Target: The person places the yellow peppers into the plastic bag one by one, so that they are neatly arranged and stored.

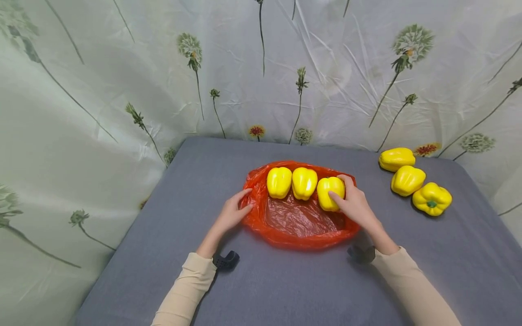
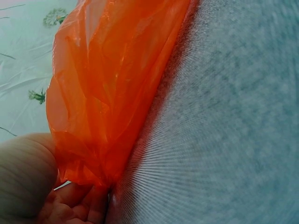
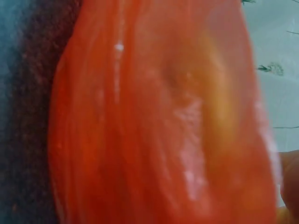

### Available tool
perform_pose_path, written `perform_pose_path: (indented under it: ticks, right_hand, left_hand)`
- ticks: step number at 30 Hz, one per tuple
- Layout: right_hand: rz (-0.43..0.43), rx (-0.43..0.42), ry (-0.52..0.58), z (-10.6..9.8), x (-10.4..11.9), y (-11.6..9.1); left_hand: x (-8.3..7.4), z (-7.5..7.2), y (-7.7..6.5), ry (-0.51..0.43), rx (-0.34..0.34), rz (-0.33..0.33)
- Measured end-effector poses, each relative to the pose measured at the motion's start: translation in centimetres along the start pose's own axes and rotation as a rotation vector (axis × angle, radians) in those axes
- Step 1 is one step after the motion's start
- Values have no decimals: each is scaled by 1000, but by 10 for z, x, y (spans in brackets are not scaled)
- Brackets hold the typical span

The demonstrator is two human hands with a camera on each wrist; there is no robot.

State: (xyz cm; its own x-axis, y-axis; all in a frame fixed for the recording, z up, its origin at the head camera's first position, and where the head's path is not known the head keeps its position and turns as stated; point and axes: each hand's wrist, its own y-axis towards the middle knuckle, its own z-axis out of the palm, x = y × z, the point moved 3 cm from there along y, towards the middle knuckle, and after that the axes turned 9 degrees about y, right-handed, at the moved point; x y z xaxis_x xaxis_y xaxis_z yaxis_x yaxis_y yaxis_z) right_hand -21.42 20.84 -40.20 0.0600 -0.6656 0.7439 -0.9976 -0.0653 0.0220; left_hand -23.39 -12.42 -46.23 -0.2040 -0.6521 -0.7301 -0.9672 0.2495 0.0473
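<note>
A red plastic bag [image 1: 285, 238] lies with its mouth spread wide. Two yellow bell peppers, a left one [image 1: 279, 183] and a middle one [image 1: 304, 183], stand side by side along its far side. My right hand [image 1: 355, 203] grips a third yellow bell pepper [image 1: 328, 194] inside the bag, beside those two. At the bag's left edge, my left hand [image 1: 233, 212] holds the plastic between thumb and fingers, as the left wrist view shows with the gathered film [image 2: 100, 154]. The bag's red wall [image 3: 140, 121] fills most of the right wrist view, a pepper glowing yellow through it.
Three more yellow bell peppers lie at the table's far right: a back one [image 1: 397, 159], a middle one [image 1: 408, 180] and a front one [image 1: 432, 199] with its green stem up. A grey cloth covers the table [image 1: 285, 285]. Behind hangs a flower-print curtain [image 1: 244, 68].
</note>
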Motion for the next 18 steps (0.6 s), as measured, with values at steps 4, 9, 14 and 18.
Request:
perform_pose_path:
  ticks: [4,9,14,18]
  right_hand:
    - [43,0,-19,4,-4,8]
    - [88,15,-17,7,-8,14]
    - [43,30,-35,7,-9,14]
    - [8,79,-45,6,-10,11]
  left_hand:
    - [0,0,-1,0,-3,-1]
    - [2,1,0,5,-5,-7]
    - [3,1,1,-3,2,-11]
    - [1,0,1,-3,-4,-2]
